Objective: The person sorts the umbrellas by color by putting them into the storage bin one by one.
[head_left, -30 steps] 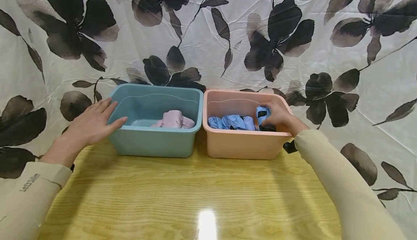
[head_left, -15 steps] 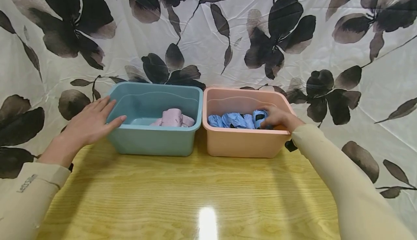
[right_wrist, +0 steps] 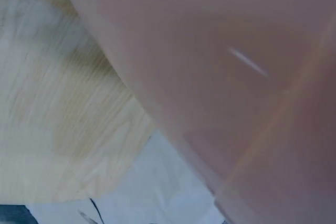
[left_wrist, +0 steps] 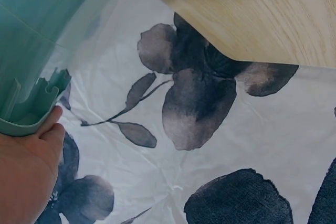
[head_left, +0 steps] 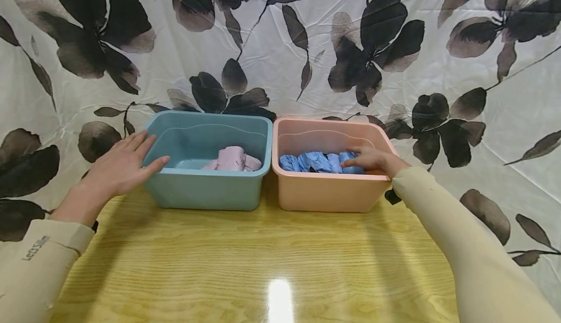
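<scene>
In the head view my left hand (head_left: 118,164) rests at the left rim of a teal plastic bin (head_left: 206,191), fingers spread and straight. The left wrist view shows some of its fingers by the bin's underside. A folded pink cloth bundle (head_left: 231,159) lies inside that bin. My right hand (head_left: 372,160) reaches into a peach plastic bin (head_left: 324,194), its thumb and fingers extended over a rolled blue bundle (head_left: 349,161) at the right end. Several blue cloth bundles (head_left: 316,162) with black patches lie in a row to its left. The right wrist view holds only the bin's outer wall (right_wrist: 199,77).
Both bins stand side by side near the back of a yellow wood-grain table (head_left: 210,264). Behind them hangs a white curtain (head_left: 302,35) with dark flowers. A small black object (head_left: 392,196) sits below the right cuff.
My right hand has lowered the blue bundle beside the others in the peach bin, and its grip has loosened. The bundle's black patch no longer shows. My left hand keeps its place.
</scene>
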Available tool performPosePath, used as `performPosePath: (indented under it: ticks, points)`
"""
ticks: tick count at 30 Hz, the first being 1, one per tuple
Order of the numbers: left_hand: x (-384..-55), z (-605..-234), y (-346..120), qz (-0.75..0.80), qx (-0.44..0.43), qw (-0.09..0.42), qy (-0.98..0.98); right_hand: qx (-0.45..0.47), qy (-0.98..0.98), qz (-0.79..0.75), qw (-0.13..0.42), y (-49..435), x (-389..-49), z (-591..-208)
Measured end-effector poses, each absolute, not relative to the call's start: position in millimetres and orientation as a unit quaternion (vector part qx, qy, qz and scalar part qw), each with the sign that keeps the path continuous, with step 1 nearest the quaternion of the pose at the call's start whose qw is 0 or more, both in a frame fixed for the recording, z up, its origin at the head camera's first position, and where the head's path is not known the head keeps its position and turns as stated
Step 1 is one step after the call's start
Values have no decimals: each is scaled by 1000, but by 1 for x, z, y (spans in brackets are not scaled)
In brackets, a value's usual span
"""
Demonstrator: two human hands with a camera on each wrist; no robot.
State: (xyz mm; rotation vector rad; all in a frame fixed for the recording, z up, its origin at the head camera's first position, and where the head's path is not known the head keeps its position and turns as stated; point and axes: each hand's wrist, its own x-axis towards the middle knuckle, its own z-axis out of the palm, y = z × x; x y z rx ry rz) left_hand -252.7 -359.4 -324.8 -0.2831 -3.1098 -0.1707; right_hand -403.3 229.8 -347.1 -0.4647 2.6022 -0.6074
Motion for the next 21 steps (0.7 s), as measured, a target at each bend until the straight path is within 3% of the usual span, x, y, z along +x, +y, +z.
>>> performPosePath:
  ticks: [4, 7, 14, 21]
  points:
    - [-254, -325, -360, -54, -93, 9, -994, -136, 919, -264, 260, 228, -401, -347]
    - [-254, -326, -363, -54, -90, 9, -994, -136, 918, -268, 259, 223, -401, -345]
    - [-254, -336, -372, -76, -84, 23, -993, -219, 934, -241, 146, 219, -393, -341]
    - [-249, -357, -371, -110, -82, 71, -988, -216, 939, -268, 11, 241, -356, -336]
